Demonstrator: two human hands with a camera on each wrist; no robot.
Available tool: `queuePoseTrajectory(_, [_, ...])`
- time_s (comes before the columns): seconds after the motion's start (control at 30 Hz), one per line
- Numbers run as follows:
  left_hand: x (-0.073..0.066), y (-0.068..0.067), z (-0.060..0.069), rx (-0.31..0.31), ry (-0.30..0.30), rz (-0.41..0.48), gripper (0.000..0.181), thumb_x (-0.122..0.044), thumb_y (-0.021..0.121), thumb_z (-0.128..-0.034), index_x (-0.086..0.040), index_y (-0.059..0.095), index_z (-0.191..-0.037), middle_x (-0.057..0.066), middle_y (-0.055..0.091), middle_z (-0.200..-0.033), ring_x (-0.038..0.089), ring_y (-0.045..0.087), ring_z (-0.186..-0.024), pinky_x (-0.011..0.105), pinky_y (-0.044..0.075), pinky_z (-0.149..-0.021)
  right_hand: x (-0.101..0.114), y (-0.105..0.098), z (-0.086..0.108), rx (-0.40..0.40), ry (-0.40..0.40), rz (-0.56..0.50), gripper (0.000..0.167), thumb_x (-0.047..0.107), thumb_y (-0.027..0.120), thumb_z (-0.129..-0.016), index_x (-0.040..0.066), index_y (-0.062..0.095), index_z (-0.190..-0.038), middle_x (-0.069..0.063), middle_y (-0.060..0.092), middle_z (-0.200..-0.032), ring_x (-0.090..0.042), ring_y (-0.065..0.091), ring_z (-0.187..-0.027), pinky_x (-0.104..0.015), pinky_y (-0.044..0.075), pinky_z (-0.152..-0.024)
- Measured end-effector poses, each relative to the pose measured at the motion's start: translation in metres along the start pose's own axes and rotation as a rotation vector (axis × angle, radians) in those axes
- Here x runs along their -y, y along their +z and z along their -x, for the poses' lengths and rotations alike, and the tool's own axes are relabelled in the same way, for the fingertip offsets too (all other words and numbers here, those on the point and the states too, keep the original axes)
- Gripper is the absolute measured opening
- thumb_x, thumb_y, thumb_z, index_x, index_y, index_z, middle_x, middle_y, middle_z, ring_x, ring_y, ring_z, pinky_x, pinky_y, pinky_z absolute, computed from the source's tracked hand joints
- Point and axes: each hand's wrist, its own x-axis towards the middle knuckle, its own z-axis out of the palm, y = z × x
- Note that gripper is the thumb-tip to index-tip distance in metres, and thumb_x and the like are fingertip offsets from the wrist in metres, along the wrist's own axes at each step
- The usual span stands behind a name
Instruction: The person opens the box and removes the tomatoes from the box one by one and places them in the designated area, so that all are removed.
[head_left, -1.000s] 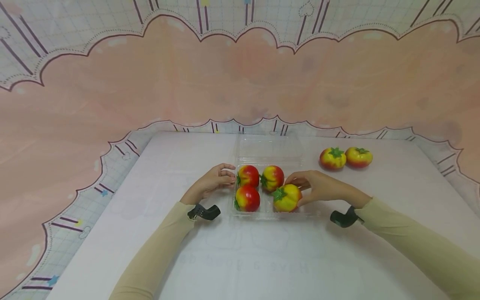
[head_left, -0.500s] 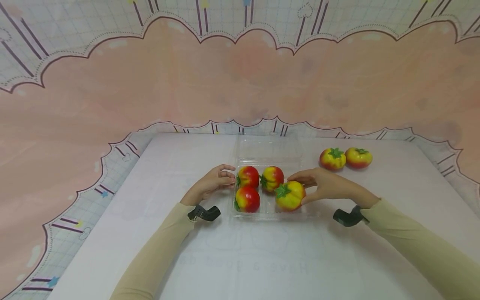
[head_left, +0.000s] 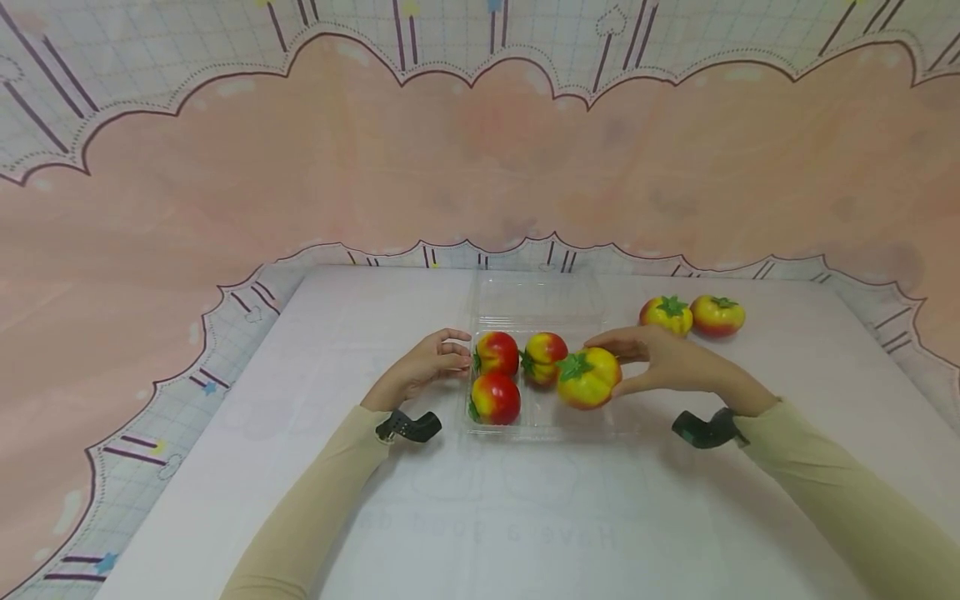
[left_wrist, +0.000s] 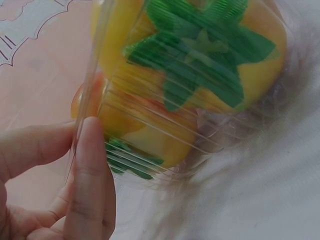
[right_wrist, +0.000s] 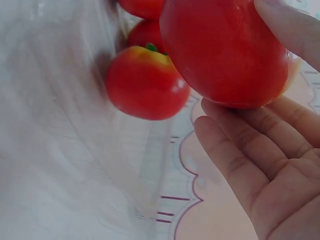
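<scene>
A clear plastic box (head_left: 540, 432) with its lid (head_left: 536, 296) folded back holds three red-and-yellow persimmons, two at the left (head_left: 497, 398) and one at the upper middle (head_left: 545, 357). Above the box's right part, the right hand (head_left: 660, 360) grips a yellow-red persimmon (head_left: 588, 378) with a green calyx; in the right wrist view its red underside (right_wrist: 225, 55) lies between thumb and fingers. At the box's left wall, the left hand (head_left: 426, 365) pinches the clear edge between thumb and fingers, as the left wrist view shows, where the left hand (left_wrist: 65, 180) is beside two persimmons behind plastic.
Two more persimmons stand side by side on the white table (head_left: 420, 517) to the right behind the box, the left one (head_left: 666, 313) partly covered by the right hand and the other (head_left: 717, 316) in full view. A patterned cloth (head_left: 480, 167) hangs behind the table.
The right hand has lifted the yellow-red persimmon up from the box's lower right part and moved slightly right and away from the wearer. The left hand has stayed at the box's left wall.
</scene>
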Motion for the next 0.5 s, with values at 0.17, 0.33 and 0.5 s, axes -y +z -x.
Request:
queuePoseTrajectory(0.17, [0.000,0.000,0.001,0.003,0.001,0.007,0.050,-0.003,0.055,-0.0914,0.002,0.033,-0.135,0.002,0.056,-0.096,0.008,0.060,-0.078,0.019,0.056,-0.076,0.006,-0.006,0.006,-0.022,0.027,-0.006,0.065,0.032,0.074,-0.079,0.009,0.049,-0.134,-0.013,0.054,-0.135,-0.036,0.051,-0.123,-0.054,0.044,-0.099])
queuePoseTrajectory(0.33, [-0.001,0.000,0.001,0.004,0.002,0.007,0.049,-0.003,0.055,-0.0918,0.002,0.033,-0.135,0.001,0.056,-0.095,0.008,0.060,-0.078,0.019,0.056,-0.076,0.010,-0.010,0.013,-0.065,0.036,0.001,0.062,0.031,0.075,-0.078,0.011,0.051,-0.133,-0.012,0.055,-0.134,-0.035,0.053,-0.122,-0.052,0.046,-0.098])
queuePoseTrajectory(0.5, [0.000,0.000,0.002,0.006,0.001,0.007,0.050,-0.003,0.055,-0.0920,0.002,0.032,-0.136,0.001,0.057,-0.094,0.008,0.061,-0.078,0.019,0.056,-0.076,0.009,-0.013,0.017,-0.102,0.024,0.000,0.063,0.028,0.076,-0.078,0.010,0.051,-0.133,-0.012,0.055,-0.134,-0.036,0.054,-0.121,-0.049,0.049,-0.095])
